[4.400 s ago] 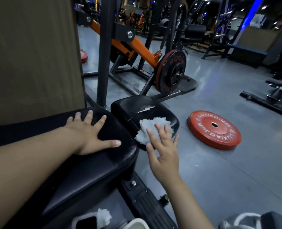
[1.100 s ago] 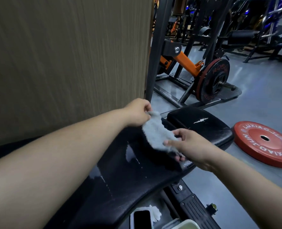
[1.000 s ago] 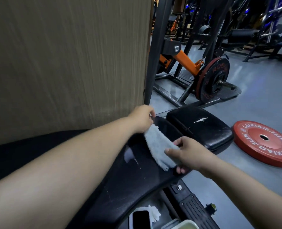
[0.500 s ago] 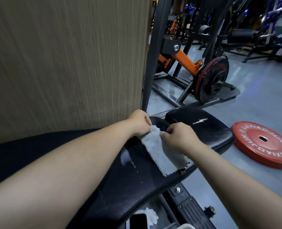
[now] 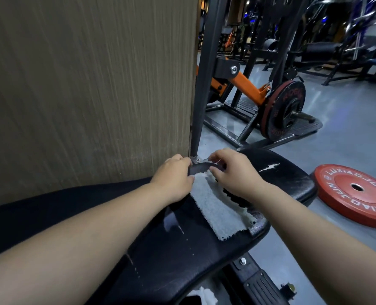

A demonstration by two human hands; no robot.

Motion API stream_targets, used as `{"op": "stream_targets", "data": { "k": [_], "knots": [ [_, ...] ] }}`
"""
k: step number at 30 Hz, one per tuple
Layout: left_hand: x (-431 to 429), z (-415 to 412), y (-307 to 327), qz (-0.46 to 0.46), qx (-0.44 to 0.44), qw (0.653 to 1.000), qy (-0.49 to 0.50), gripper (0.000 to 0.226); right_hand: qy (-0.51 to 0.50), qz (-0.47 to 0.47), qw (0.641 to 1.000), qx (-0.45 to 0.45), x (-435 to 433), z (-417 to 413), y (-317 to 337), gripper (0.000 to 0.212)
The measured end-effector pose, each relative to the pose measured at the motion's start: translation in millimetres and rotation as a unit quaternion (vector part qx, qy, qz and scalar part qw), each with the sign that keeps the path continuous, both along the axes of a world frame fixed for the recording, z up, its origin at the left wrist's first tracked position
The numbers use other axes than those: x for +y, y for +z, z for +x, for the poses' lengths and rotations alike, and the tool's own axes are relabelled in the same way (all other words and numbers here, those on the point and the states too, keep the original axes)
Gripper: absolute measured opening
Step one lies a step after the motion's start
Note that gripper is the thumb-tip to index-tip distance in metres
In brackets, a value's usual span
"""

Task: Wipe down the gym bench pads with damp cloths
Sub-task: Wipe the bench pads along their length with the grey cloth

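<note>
both hands, left hand [image 5: 173,180] and right hand [image 5: 235,172], pinch the far corners of the white cloth [image 5: 220,205] in closed fingers, spread flat on the black bench pad [image 5: 182,249] (red weight plate [image 5: 356,192] nearby on floor).

The cloth's [image 5: 217,204] far corners vanish beneath the left hand [image 5: 173,179] and right hand [image 5: 235,172], while the red weight plate [image 5: 356,192] is cut by the right edge.

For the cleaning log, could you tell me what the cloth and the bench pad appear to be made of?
Cloth: white terry-like fabric, judging by its nubby pile and frayed edge. Bench pad: black vinyl or leatherette, probably; smooth sheen, with scuffs.
</note>
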State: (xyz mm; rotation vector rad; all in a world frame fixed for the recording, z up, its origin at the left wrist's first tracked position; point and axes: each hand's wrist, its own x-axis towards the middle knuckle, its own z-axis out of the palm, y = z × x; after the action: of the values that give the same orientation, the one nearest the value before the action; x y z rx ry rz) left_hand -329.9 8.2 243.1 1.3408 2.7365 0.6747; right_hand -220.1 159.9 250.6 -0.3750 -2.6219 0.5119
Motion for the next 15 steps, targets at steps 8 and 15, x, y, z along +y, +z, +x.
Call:
{"op": "stream_targets", "data": {
  "k": [8,15],
  "knots": [
    [-102.3,25.6,22.9,-0.286,-0.03,0.958,0.002,0.135,0.144,0.055,0.976,-0.152,-24.6,57.1,-30.5,0.054],
    [-133.6,18.1,13.9,-0.39,-0.054,0.919,0.009,0.156,0.151,0.229,0.944,-0.184,-41.4,37.1,-29.5,0.067]
  ]
}}
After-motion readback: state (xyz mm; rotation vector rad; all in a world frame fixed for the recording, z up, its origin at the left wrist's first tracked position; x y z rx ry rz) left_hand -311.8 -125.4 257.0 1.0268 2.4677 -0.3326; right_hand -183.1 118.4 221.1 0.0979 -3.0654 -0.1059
